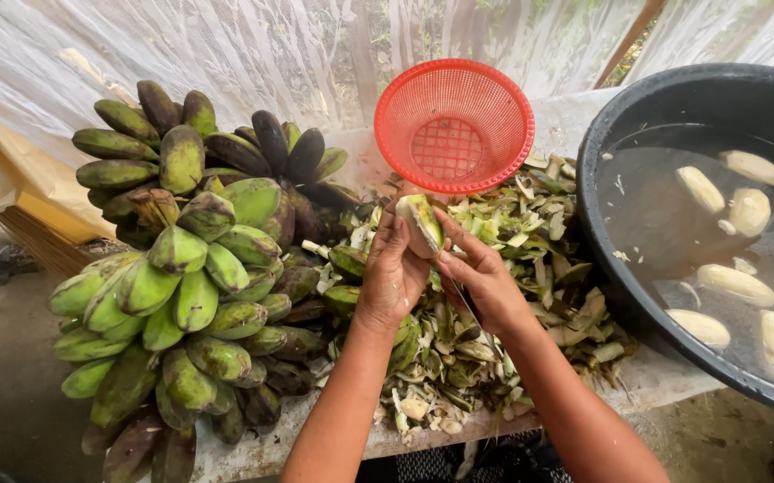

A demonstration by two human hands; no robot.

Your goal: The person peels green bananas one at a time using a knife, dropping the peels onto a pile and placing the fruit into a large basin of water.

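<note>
My left hand grips a partly peeled green banana, held up over a heap of peels. My right hand presses against the banana's lower side, thumb on its skin, with a thin knife blade running down from its fingers. Pale flesh shows on the banana's top face.
A big bunch of green bananas lies at the left on the table. A red plastic basket leans behind the peels. At the right a black tub holds water with several peeled bananas. White netting hangs behind.
</note>
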